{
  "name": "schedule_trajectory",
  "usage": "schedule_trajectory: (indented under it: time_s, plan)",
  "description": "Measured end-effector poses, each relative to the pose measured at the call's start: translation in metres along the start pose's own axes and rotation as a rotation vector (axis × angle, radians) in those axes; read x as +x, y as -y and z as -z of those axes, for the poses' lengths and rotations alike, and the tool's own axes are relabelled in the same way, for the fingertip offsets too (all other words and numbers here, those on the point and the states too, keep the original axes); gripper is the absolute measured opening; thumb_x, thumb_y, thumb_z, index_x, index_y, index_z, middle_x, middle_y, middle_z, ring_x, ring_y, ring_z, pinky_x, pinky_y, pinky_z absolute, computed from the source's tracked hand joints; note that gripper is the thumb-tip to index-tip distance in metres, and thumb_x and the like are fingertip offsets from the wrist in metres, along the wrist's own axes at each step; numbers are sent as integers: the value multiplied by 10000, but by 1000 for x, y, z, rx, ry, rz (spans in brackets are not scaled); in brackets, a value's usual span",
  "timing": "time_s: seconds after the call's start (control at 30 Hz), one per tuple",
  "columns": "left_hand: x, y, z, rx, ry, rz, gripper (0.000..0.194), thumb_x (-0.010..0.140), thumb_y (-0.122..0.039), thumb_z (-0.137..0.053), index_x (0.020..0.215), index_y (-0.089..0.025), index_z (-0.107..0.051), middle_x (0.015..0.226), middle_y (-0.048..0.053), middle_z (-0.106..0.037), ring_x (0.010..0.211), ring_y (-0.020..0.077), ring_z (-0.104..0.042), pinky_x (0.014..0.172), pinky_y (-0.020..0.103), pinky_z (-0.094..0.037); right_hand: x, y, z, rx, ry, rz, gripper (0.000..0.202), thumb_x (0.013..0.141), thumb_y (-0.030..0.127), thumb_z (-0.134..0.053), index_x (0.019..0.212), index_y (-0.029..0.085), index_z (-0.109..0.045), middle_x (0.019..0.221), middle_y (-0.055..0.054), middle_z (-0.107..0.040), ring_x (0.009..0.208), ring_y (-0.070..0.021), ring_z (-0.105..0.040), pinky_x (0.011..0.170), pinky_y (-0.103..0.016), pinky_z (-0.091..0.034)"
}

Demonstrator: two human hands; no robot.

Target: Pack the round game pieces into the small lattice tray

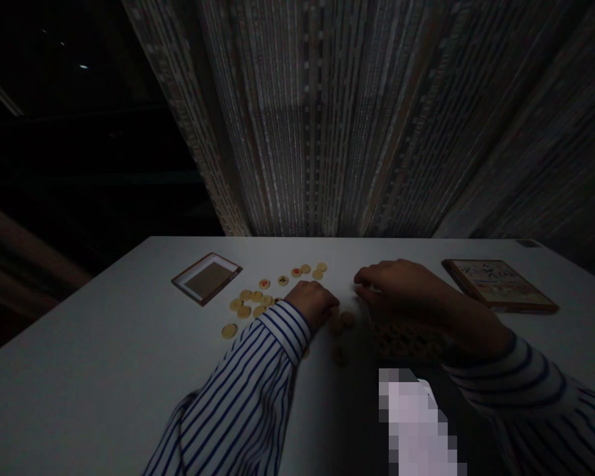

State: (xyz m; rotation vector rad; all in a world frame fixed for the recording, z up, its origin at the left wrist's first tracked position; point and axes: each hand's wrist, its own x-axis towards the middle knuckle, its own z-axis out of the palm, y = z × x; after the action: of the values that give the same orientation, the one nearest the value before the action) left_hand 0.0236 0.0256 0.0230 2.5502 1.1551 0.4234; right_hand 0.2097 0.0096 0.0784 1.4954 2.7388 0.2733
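Observation:
Several round wooden pieces (244, 312) lie scattered on the white table (129, 330), a few with red or dark marks. My left hand (313, 304) is low over the table among them, its fingers curled down beside a shadowed piece (347, 319); what its fingertips hold, if anything, is hidden. To the right, my right hand (396, 284) is raised with its fingertips close together, and nothing can be made out between them. Beneath my right forearm, rows of round pieces (406, 342) sit in deep shadow, partly covered by the arm.
An open shallow box part (178, 280) with a grey inside lies at the left. A flat printed box (500, 285) is at the right. A pixelated pale patch covers the lower front. Striped curtains (302, 132) hang behind the table.

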Motion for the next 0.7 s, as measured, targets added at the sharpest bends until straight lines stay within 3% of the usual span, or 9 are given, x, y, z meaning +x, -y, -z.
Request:
schedule_trajectory:
  time_s: [0.1,0.27,0.43,0.7]
  plan:
    - [0,-1,5,55,-19,-18,188,762,-188,-536,872,-200,-688,883,78,-699,886,234,-605,830,368,-427,5,0,8,53,-30,-21,264,834,331,-431,961,201,-622,878,-61,-690,792,-210,-619,630,-305,-396]
    - [-1,-2,12,-13,-142,104,250,788,-229,-551,1006,-179,-663,1002,98,-679,989,245,-580,907,397,-408,7,6,13,60,-75,-87,263,843,306,-403,890,193,-636,834,-59,-683,776,-211,-608,628,-305,-376]
    - [0,5,11,-286,-266,190,292,805,-335,-545,1017,-176,-667,1025,94,-675,970,224,-600,886,372,-442,6,8,11,57,-110,-128,264,845,288,-390,862,201,-639,809,-53,-679,742,-199,-602,610,-295,-354]
    - [1,-1,21,-700,-287,254,253,783,-297,-570,977,-178,-681,973,44,-704,959,200,-608,886,354,-454,6,10,10,53,-132,-113,262,851,271,-382,868,192,-632,835,-53,-682,763,-192,-600,626,-294,-352]
